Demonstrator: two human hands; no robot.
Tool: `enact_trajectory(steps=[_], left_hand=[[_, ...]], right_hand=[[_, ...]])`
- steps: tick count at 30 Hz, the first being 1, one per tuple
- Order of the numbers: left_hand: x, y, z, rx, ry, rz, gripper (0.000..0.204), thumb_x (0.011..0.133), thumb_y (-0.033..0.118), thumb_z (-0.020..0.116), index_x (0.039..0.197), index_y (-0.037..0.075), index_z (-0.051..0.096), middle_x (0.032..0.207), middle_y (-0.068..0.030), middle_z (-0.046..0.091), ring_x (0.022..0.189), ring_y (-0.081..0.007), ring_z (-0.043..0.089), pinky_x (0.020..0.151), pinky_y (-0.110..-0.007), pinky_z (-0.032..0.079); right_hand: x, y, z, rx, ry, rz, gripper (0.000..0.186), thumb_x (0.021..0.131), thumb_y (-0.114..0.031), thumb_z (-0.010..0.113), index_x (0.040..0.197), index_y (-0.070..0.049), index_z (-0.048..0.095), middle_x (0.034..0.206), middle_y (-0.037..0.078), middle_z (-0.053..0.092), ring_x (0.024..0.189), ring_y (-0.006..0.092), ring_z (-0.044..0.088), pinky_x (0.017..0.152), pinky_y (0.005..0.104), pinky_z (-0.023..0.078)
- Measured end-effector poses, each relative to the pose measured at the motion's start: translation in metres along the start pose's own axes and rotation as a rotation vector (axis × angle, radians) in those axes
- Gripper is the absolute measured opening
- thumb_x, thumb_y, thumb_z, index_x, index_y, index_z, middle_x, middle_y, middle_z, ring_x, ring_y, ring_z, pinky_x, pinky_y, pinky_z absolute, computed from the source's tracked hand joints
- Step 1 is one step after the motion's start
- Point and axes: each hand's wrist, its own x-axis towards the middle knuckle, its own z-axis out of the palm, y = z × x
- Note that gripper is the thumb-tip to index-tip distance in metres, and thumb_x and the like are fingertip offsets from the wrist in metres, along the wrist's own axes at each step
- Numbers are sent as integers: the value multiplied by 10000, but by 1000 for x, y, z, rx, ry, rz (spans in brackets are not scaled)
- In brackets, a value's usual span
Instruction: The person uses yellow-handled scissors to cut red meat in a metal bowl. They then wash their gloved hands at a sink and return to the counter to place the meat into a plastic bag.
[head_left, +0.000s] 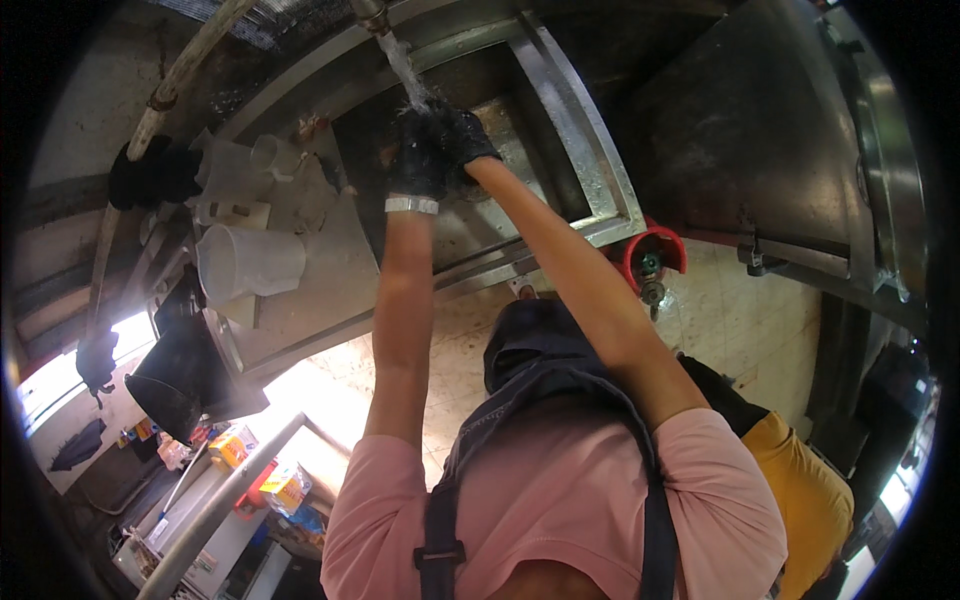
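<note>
Both my hands wear black gloves and are pressed together under a stream of water that falls from a metal tap. My left hand, with a pale metal watch band at the wrist, is upright in the stream. My right hand comes in from the right and lies against it. Their fingers merge into one dark, blurred shape, so I cannot see how they are bent or whether anything is between them. Below them is the metal sink, its basin dark and wet.
Left of the basin, a translucent plastic jug and a smaller clear measuring cup stand on the metal drainboard. A red gas cylinder stands on the floor beside the sink. Behind me on the right is a person in yellow.
</note>
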Motion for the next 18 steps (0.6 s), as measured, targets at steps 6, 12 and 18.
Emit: enact_trajectory(steps=[6, 12, 18], left_hand=[[-6, 30, 8, -88, 87, -223, 320, 897, 257, 395, 1137, 87, 518, 1114, -96, 537, 1037, -222, 480, 926, -339, 362], [-1, 79, 53, 740, -175, 15, 297, 872, 240, 423, 1090, 80, 546, 1063, -102, 561, 988, -228, 508, 882, -337, 389], [7, 93, 56, 1585, -304, 250, 276, 847, 222, 451, 1043, 73, 574, 1012, -108, 585, 939, -234, 536, 838, -336, 416]], right_hand=[[-3, 0, 36, 216, 69, -90, 336, 804, -299, 499, 1014, -47, 573, 1000, 210, 581, 953, 369, 544, 837, 428, 408], [1, 21, 26, 100, 161, -326, 256, 796, -199, 508, 992, -47, 572, 1016, 179, 577, 963, 345, 532, 856, 434, 387], [-25, 17, 28, -87, 257, -436, 320, 833, -157, 466, 1130, -50, 518, 1175, 193, 483, 1137, 356, 398, 984, 404, 306]])
